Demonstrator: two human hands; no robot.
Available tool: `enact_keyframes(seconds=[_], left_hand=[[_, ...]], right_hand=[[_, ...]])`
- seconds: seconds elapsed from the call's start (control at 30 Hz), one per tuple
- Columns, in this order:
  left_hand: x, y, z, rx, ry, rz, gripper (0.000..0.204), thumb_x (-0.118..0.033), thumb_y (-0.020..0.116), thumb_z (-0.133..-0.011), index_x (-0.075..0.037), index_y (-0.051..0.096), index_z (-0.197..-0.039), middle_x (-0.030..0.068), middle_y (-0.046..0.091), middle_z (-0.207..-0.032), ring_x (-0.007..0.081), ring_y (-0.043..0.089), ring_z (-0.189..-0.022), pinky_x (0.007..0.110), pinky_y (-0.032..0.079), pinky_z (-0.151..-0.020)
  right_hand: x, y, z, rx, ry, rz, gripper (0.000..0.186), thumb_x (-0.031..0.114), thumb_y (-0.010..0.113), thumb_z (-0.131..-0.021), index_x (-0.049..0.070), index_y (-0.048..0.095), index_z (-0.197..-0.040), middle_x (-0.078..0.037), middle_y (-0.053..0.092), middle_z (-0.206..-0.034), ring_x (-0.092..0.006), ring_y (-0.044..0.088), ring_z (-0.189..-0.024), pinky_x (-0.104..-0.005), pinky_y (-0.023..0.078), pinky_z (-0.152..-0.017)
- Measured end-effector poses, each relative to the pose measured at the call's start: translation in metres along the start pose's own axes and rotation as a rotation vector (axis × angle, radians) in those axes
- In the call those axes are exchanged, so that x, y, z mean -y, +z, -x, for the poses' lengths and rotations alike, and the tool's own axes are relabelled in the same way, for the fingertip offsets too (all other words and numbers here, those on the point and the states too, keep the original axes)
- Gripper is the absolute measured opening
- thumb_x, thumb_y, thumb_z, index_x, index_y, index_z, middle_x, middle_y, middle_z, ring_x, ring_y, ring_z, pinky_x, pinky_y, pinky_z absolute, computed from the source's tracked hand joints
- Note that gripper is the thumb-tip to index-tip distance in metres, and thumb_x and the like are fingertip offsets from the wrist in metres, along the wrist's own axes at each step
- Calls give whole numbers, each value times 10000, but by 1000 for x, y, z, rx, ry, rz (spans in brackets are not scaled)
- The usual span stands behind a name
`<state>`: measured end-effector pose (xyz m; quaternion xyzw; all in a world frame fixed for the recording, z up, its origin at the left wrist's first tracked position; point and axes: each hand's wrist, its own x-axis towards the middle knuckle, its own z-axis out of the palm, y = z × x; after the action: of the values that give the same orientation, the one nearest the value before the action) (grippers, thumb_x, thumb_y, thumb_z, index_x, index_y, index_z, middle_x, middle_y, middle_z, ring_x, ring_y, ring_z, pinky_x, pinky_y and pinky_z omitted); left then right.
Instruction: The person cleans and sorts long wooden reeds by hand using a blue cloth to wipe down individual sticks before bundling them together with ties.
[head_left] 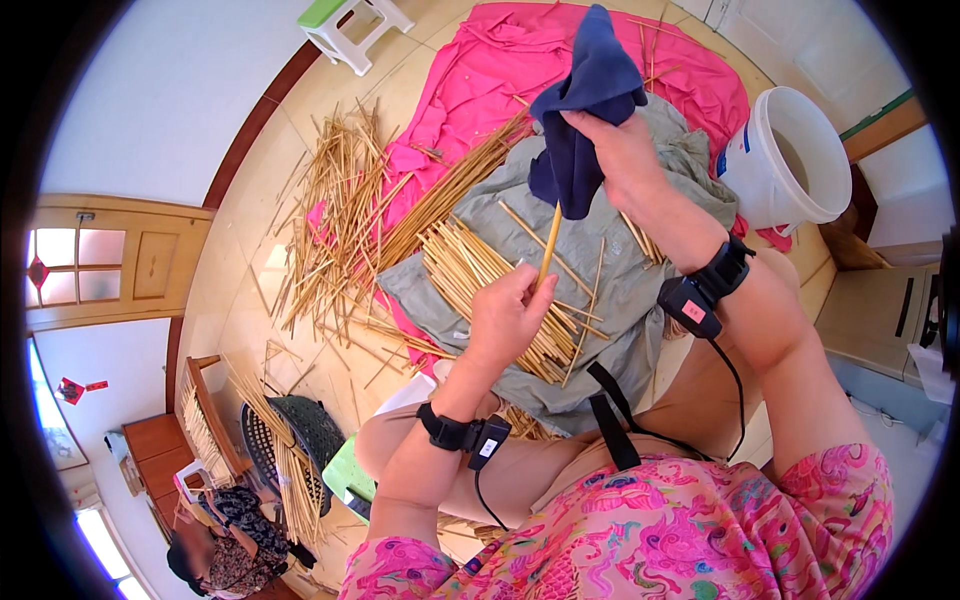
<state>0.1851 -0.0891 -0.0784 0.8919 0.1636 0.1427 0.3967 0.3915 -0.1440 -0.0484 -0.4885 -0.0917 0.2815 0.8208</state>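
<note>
My left hand (515, 310) grips a long yellow stick (551, 240) by its lower part, fingers closed round it. Above it my right hand (625, 160) is closed on a dark blue cloth (585, 85), which hangs in folds over the upper end of that stick and hides it. Below my hands a bundle of cut sticks (485, 300) lies on a grey cloth (530, 385), with a few loose sticks beside it.
A pink cloth (470, 50), scattered sticks (335, 210) and a white stool (355, 25) are on the floor. A white bucket (820, 160) stands right. A dark perforated basket (300, 430) holds sticks at lower left, near another person (225, 540).
</note>
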Motion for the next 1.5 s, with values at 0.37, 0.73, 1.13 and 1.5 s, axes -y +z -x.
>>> enact_keyframes(seconds=[0.37, 0.73, 1.13, 1.5], left_hand=[[4, -9, -3, 163, -220, 537, 420, -355, 298, -969, -52, 484, -744, -4, 501, -566, 61, 428, -495, 199, 342, -472], [7, 5, -1, 108, -288, 499, 303, -218, 476, -923, -38, 489, -680, -13, 486, -556, 57, 430, -488, 229, 345, -454], [40, -43, -28, -395, -334, 333, 273, -218, 470, -916, -22, 558, -747, -2, 499, -592, 61, 436, -487, 225, 343, -442], [43, -69, -33, -341, -396, 1168, 190, -217, 504, -911, -49, 588, -935, -61, 506, -668, 25, 413, -539, 168, 356, -519]], right_hand=[[-42, 12, 59, 246, 206, 169, 280, 42, 654, -751, 27, 577, -1020, -36, 612, -938, -134, 576, -830, -283, 471, -743], [-26, 9, 41, 145, 171, 109, 209, 73, 649, -769, 27, 602, -968, -34, 624, -895, -125, 588, -808, -287, 475, -723], [-19, 18, 56, 408, 609, 157, 340, 43, 637, -719, 29, 567, -1051, -46, 608, -893, -142, 601, -800, -281, 497, -710], [-29, 15, 79, 773, 764, 118, 442, 34, 642, -710, 28, 506, -1131, -81, 582, -1019, -175, 575, -915, -313, 464, -835]])
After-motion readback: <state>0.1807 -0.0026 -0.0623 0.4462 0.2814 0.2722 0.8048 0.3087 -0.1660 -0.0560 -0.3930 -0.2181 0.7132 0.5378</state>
